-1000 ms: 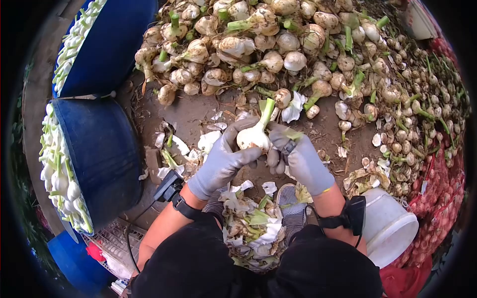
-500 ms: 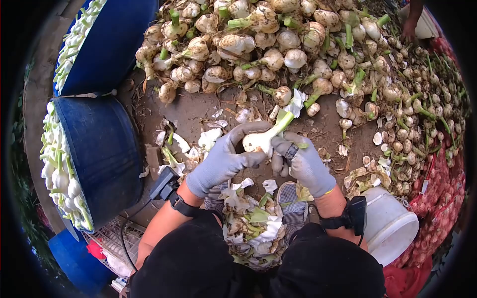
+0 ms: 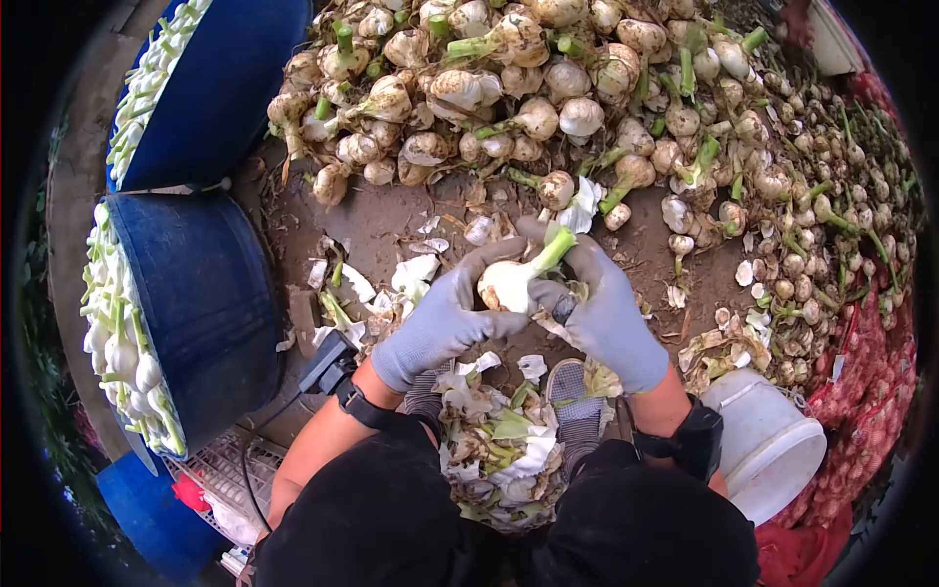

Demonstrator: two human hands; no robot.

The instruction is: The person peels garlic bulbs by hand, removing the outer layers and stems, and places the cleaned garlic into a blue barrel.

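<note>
My left hand point(image 3: 445, 318), in a grey work glove, is closed around a garlic bulb point(image 3: 505, 286) held above the ground between my knees. The bulb is mostly white with brown specks, and its thick green stem point(image 3: 555, 250) points up and to the right. My right hand point(image 3: 608, 313), gloved too, closes on the bulb from the stem side, its fingers behind the stem and its darkened thumb at the bulb's base. A loose strip of skin point(image 3: 554, 328) hangs below that thumb. Below my hands, a heap of peeled skins point(image 3: 504, 440) lies between my shoes.
Unpeeled garlic point(image 3: 469, 88) is piled ahead and along the right. Blue tubs point(image 3: 201, 293) of clean white garlic stand at left, a white bucket point(image 3: 768, 440) at right beside red net sacks point(image 3: 851, 391). A person's arm point(image 3: 797, 24) shows blurred at far upper right.
My right hand has moved up and around the stem, its fingers opening out from a curl beside the bulb. The stem has turned slightly; my left hand stays on the bulb.
</note>
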